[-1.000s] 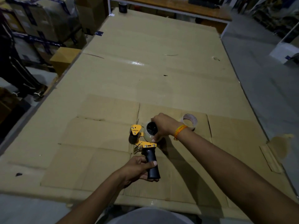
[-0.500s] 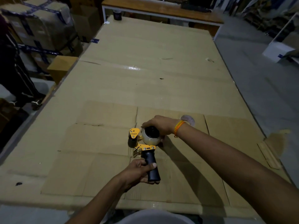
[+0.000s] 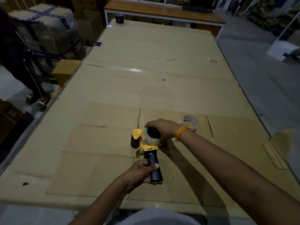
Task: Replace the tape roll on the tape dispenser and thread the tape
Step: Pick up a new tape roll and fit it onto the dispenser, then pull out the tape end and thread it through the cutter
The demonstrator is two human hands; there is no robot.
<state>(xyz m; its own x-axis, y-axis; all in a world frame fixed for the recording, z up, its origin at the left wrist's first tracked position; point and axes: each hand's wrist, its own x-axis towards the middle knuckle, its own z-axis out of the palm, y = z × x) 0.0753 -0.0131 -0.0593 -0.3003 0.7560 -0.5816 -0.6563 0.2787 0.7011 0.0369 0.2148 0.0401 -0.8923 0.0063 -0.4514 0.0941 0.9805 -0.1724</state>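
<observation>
An orange tape dispenser (image 3: 146, 146) with a black handle lies over the cardboard-covered table (image 3: 146, 75). My left hand (image 3: 139, 173) grips the black handle from the left. A clear tape roll (image 3: 151, 138) sits on the dispenser's black hub. My right hand (image 3: 162, 129) wraps over the top and far side of that roll, an orange band on its wrist. Just behind my right wrist, a nearly bare tape core (image 3: 190, 123) stands on the cardboard. Whether a loose tape end runs through the dispenser is too small to tell.
A dark cup (image 3: 119, 18) stands at the table's far left corner. A person's legs and sandals (image 3: 34, 98) are by the left edge, next to wrapped boxes (image 3: 48, 28). A wooden bench (image 3: 164, 12) lies beyond. A torn cardboard flap (image 3: 274, 157) sits at right.
My right hand has shifted from covering the roll's right side to lying over its top, baring the hub. The dispenser has stayed in place in my left hand.
</observation>
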